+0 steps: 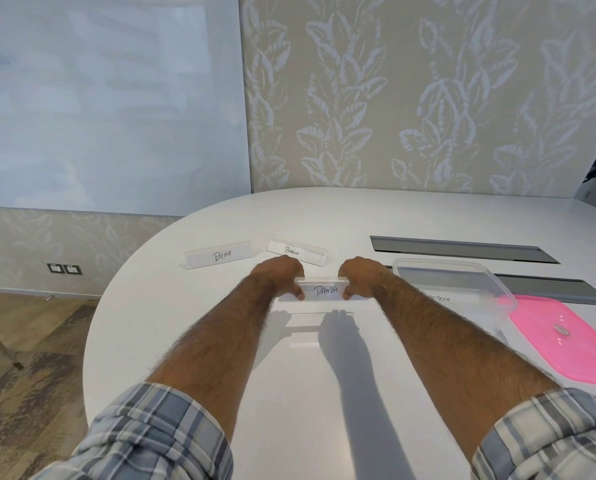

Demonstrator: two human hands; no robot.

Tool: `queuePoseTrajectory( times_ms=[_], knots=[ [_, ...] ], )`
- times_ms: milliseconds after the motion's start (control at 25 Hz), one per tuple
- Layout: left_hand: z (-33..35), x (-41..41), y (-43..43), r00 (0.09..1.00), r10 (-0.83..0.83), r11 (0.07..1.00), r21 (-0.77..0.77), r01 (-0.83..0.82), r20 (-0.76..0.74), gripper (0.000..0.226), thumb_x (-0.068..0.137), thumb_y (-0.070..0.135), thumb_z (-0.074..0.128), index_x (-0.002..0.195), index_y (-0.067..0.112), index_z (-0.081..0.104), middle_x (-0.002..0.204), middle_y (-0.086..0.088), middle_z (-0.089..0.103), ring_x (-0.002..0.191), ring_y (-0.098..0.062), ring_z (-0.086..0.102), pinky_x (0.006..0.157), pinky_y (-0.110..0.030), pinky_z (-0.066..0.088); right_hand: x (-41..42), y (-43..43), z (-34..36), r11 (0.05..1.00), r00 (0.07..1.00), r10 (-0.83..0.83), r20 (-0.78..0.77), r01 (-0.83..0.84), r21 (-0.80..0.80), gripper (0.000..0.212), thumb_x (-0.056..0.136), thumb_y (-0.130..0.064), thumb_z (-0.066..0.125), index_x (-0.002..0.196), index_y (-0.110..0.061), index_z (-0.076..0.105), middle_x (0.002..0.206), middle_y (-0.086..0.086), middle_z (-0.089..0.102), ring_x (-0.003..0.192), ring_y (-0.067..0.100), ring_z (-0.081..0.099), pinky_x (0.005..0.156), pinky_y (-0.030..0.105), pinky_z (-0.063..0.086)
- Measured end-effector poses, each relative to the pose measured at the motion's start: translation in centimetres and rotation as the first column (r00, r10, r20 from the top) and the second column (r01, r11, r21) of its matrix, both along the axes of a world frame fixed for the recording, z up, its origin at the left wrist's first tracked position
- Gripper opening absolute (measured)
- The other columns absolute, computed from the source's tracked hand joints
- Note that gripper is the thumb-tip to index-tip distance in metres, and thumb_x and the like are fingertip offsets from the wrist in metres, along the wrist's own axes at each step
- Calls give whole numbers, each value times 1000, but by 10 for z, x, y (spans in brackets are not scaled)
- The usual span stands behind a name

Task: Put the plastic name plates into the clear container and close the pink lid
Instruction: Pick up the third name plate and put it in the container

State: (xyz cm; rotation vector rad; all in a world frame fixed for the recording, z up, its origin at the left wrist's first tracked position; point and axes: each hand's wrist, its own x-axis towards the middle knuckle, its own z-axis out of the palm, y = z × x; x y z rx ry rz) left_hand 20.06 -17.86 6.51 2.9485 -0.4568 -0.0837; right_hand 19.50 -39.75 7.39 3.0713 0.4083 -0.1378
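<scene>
A clear name plate marked PANDA point(325, 291) is held just above the white table, my left hand point(282, 277) gripping its left end and my right hand point(362, 277) its right end. Its shadow falls on the table below. Behind it stand two more plates, BEAR point(220, 256) on the left and PENGUIN point(295, 251) close behind my left hand. The clear container point(463, 271) sits to the right of my right hand, with a plate reading OSTRICH point(440, 298) lying inside it. The pink lid point(563, 337) lies flat on the table, right of the container.
The white table point(289, 375) has a rounded left edge, with floor beyond. Two grey cable slots point(463, 252) run across the table behind and beside the container. A patterned wall and a whiteboard stand behind.
</scene>
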Motion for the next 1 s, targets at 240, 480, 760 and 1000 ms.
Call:
queuePoseTrajectory(
  times_ms=[240, 480, 760, 1000],
  knots=[
    [36, -7, -34, 997, -49, 999, 20, 48, 58, 55, 72, 44, 81, 121, 24, 68, 114, 1, 69, 107, -25, 64, 73, -32, 44, -14, -32, 35, 999, 997, -41, 58, 41, 5, 61, 76, -31, 77, 131, -17, 56, 130, 5, 59, 118, 25, 57, 93, 35, 48],
    [63, -15, -90, 990, -106, 994, 28, 104, 94, 53, 73, 44, 80, 122, 27, 67, 112, 2, 69, 101, -24, 64, 71, -30, 42, -31, -88, 62, 992, 987, -123, 100, 119, 43, 58, 75, -29, 79, 127, -18, 59, 123, 4, 62, 112, 26, 59, 82, 32, 45],
    [74, -19, -168, 978, -175, 985, 25, 173, 111, 45, 75, 42, 79, 117, 28, 70, 100, 2, 70, 82, -21, 62, 65, -28, 40, -51, -164, 76, 978, 971, -205, 124, 198, 68, 52, 74, -26, 80, 121, -16, 63, 115, 6, 67, 104, 27, 63, 81, 32, 47],
    [70, -19, -226, 968, -215, 976, 13, 215, 125, 52, 78, 43, 78, 127, 27, 66, 112, 1, 69, 87, -20, 60, 71, -29, 41, -58, -221, 73, 966, 960, -255, 113, 249, 69, 54, 74, -26, 80, 124, -16, 62, 119, 7, 65, 108, 28, 62, 87, 34, 50]
  ],
)
